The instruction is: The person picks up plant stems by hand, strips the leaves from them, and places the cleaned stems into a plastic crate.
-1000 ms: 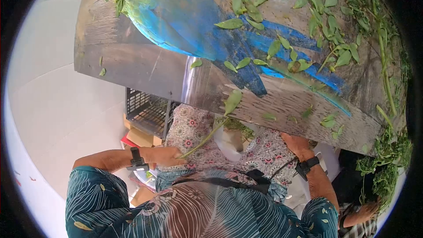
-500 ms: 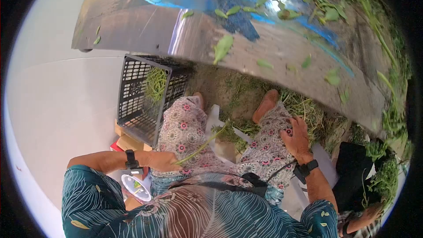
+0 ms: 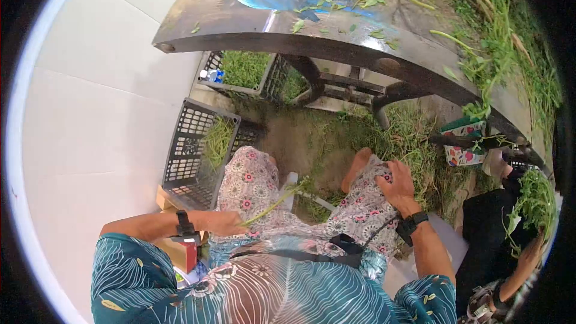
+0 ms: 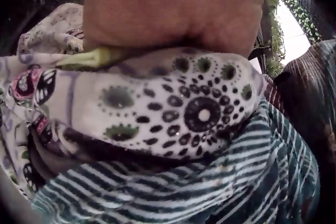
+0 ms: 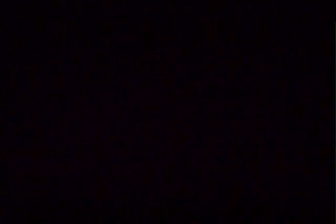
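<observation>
In the head view my left hand (image 3: 223, 223) rests by my left thigh and grips the end of a green leafy stem (image 3: 273, 206). The stem slants up across my lap to a tuft of leaves between my knees. Seen from the left wrist, the hand (image 4: 173, 11) lies against the patterned trousers (image 4: 157, 113), and the pale stem end (image 4: 86, 58) comes out from under it. My right hand (image 3: 398, 185) rests on my right knee, fingers spread over the cloth, holding nothing. The right wrist view is black.
A metal-topped table (image 3: 210, 27) strewn with leaves and greens (image 3: 489, 60) stands ahead. At the left is a black crate (image 3: 198, 174) of stems; behind it another crate (image 3: 261, 89) holds leaves and a bottle (image 3: 211, 75). Cut stalks (image 3: 408, 144) litter the floor. Another person's arm (image 3: 525, 264) shows at right.
The head view has tilted up, bringing the floor, both crates and the table's legs into sight. My right hand, partly behind the table edge before, now shows whole on the knee. The left keeps the stem.
</observation>
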Demonstrator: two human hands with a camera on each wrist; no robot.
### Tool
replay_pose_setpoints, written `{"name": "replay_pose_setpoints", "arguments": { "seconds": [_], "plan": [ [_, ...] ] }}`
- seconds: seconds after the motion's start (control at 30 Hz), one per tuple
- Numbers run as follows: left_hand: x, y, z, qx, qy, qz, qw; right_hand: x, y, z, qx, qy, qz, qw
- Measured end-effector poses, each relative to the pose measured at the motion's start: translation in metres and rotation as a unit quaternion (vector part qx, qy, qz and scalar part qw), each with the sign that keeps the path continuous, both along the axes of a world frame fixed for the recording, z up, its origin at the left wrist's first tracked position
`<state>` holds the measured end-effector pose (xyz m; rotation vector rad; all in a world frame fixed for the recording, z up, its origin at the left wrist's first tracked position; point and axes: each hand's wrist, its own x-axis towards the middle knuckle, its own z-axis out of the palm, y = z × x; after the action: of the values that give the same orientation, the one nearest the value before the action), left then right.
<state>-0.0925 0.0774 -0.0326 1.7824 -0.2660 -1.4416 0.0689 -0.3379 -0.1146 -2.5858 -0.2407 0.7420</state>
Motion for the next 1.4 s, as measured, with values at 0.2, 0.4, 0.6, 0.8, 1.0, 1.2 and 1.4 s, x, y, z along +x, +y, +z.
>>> {"name": "replay_pose_setpoints", "arguments": {
  "seconds": [0.2,0.4,0.6,0.8,1.0,1.2,1.4],
  "plan": [
    [-0.009,0.000,-0.006,0.074,0.008,-0.014,0.997,-0.010,-0.012,-0.020,-0.019,-0.046,0.015,0.999],
    [0.005,0.002,-0.007,0.102,-0.065,-0.041,0.992,-0.017,-0.010,0.002,-0.039,-0.038,0.021,0.998],
    [0.076,-0.035,0.018,-0.016,-0.235,0.131,0.963,-0.023,-0.026,0.004,-0.026,-0.099,0.013,0.995],
    [0.099,-0.091,0.046,-0.081,-0.271,0.233,0.930,-0.014,0.022,0.085,0.198,0.145,0.041,0.969],
    [0.071,-0.125,0.031,-0.072,-0.405,0.149,0.899,-0.035,0.113,0.122,0.604,0.211,-0.113,0.760],
    [0.056,-0.107,0.033,-0.082,-0.352,0.276,0.891,-0.043,0.123,0.114,0.691,0.205,-0.244,0.649],
    [0.052,-0.091,0.026,-0.109,-0.363,0.346,0.858,-0.032,0.090,0.101,0.746,0.097,-0.344,0.562]
  ]
}}
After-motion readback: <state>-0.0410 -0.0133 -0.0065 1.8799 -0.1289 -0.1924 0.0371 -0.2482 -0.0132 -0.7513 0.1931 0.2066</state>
